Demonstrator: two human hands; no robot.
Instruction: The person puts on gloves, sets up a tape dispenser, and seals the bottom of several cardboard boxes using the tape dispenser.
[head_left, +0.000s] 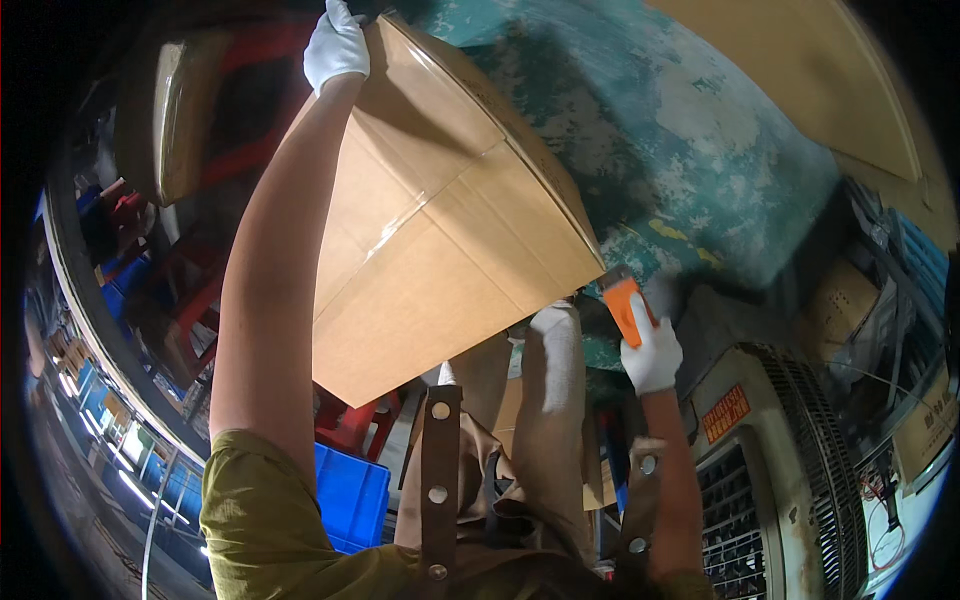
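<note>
A large brown cardboard box point(440, 230) with a strip of clear shiny tape across it fills the middle, tilted in front of me. My left hand point(336, 50), in a white glove, grips the box at its far left corner; part of the fingers is cut off by the picture's edge. Wrapped in the other white glove, my right hand point(653, 355) holds an orange hand tool with a grey metal end point(624, 308). That metal end is right by the box's near right corner; whether it touches cannot be made out.
Beyond the box lies a worn green floor point(690, 130). A flat cardboard sheet point(800, 70) is at the far right. On the right stands a grilled fan-like machine point(780, 470). A blue crate point(350, 497) and red stools point(365, 425) are on the left.
</note>
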